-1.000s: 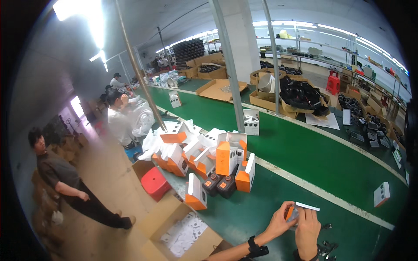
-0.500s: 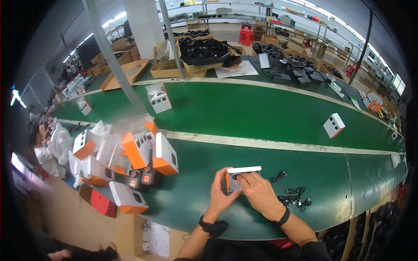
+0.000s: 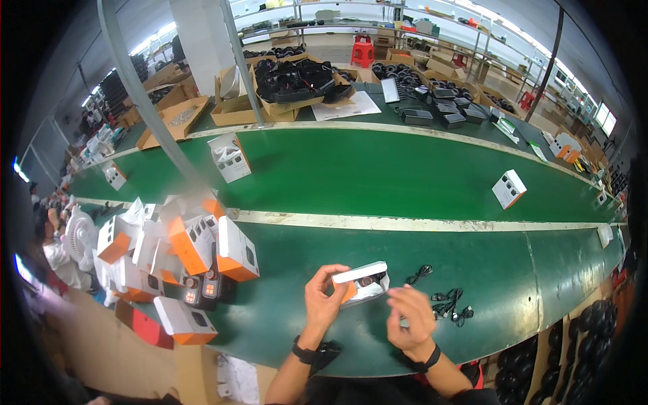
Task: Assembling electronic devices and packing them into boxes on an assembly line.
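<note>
While left grip (image 3: 322,299) holds its left end, open box (image 3: 359,272)

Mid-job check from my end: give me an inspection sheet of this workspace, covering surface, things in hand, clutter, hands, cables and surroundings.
Surface: green table, with a pale rail between it and the green belt.
Things in hand: open white-and-orange box; something dark inside, not clear what.
Clutter: similar boxes piled at left, beside two dark gadgets showing orange squares.
Hands: left hand grips the open box; right hand is open near its right end, contact unclear.
Cables: black cables bundled on the table, right of the right hand.
Surroundings: metal pole, white fan, red stool.
</note>
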`<act>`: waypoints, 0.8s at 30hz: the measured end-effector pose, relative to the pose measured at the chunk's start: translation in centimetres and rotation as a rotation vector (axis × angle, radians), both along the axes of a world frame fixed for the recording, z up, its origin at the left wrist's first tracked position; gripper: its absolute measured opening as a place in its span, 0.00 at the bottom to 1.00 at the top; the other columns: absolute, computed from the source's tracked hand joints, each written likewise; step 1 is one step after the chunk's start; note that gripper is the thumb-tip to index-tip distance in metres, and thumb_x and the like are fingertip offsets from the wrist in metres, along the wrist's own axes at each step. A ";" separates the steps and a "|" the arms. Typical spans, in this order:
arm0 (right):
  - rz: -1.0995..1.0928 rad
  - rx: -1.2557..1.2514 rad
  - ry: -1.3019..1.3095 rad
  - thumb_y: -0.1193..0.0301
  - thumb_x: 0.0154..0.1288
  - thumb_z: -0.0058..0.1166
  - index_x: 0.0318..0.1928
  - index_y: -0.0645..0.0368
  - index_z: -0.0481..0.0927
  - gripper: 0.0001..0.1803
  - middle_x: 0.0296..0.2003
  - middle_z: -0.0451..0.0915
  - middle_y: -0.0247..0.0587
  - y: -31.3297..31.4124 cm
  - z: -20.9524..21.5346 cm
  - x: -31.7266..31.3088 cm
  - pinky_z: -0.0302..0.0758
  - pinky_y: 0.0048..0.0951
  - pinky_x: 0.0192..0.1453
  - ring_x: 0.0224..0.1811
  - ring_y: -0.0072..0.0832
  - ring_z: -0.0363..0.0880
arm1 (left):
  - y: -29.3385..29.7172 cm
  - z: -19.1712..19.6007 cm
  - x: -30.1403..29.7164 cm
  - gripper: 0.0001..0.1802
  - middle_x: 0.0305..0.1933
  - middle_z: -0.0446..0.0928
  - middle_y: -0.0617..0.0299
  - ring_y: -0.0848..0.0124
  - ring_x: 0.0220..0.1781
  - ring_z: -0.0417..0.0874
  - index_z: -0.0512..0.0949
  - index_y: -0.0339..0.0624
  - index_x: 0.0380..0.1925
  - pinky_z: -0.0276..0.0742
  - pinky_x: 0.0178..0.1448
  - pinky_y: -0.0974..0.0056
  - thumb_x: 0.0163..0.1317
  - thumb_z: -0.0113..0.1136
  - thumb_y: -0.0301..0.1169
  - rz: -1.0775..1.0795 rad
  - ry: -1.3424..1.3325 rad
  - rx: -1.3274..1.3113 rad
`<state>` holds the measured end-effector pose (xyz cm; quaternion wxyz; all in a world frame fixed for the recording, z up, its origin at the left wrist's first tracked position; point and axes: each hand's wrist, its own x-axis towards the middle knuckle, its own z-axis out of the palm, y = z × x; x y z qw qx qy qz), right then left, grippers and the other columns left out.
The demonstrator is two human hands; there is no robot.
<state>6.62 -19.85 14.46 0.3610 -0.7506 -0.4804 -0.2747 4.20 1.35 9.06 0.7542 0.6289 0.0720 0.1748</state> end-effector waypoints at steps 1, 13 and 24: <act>-0.151 0.083 0.129 0.77 0.62 0.71 0.60 0.69 0.85 0.25 0.65 0.84 0.55 0.3 0.4 -0.4 0.83 0.51 0.68 0.64 0.52 0.83 | 0.0 0.3 0.3 0.15 0.55 0.87 0.59 0.71 0.60 0.88 0.83 0.34 0.61 0.83 0.66 0.64 0.76 0.64 0.20 -0.006 -0.014 0.012; 0.034 -0.065 0.228 0.80 0.59 0.73 0.47 0.62 0.89 0.15 0.48 0.90 0.47 -1.3 -0.2 0.9 0.86 0.48 0.58 0.54 0.51 0.88 | 2.7 5.0 -0.9 0.29 0.74 0.84 0.53 0.50 0.71 0.83 0.91 0.49 0.61 0.81 0.74 0.48 0.57 0.86 0.36 -0.308 -0.395 0.716; -0.021 -0.029 0.397 0.81 0.58 0.79 0.59 0.50 0.93 0.27 0.48 0.82 0.44 -0.9 -0.3 1.9 0.87 0.34 0.39 0.44 0.36 0.86 | 2.5 5.0 -2.1 0.20 0.73 0.84 0.55 0.50 0.67 0.85 0.92 0.55 0.60 0.85 0.69 0.52 0.68 0.75 0.32 -0.203 -0.342 0.841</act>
